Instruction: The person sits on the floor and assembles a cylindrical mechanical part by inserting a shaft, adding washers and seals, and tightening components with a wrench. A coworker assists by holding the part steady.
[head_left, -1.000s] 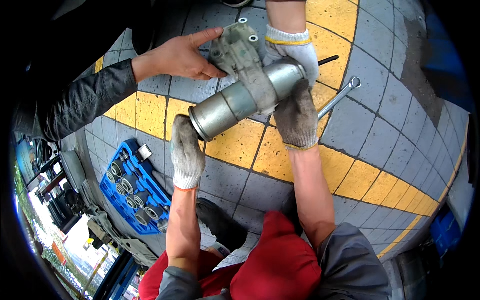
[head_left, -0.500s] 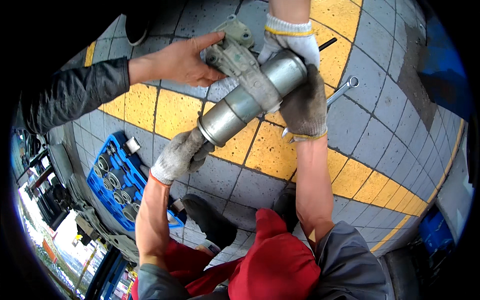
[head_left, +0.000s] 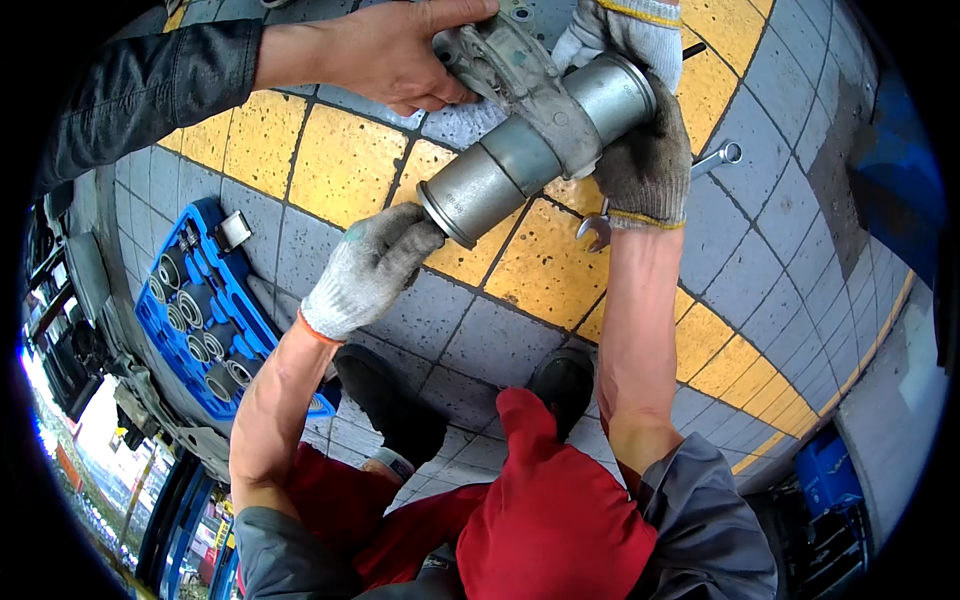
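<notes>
A thick metal sleeve assembly (head_left: 490,185) is held at a slant above the floor, its lower sleeve ending in a flanged rim. Around its middle sits a grey cast bracket (head_left: 560,120). My left hand (head_left: 372,262), in a grey-white knit glove, has its fingers closed at the lower rim; what lies under the fingertips is hidden. My right hand (head_left: 648,165), in a dark-palmed glove, wraps the upper sleeve (head_left: 615,95). A co-worker's bare hand (head_left: 385,55) rests on the bracket from the left. Another gloved hand (head_left: 635,35) reaches in from the top beside the upper end.
A combination wrench (head_left: 718,160) lies on the tiled floor, passing beneath my right forearm. A black rod (head_left: 694,50) sticks out near the upper end. At left, an open blue case (head_left: 205,215) holds several round metal sleeves. My shoes (head_left: 562,390) stand close below.
The sleeve assembly and all the hands on it appear higher and further right. The case and floor pattern have shifted left in the picture. Both my hands keep their places on the assembly.
</notes>
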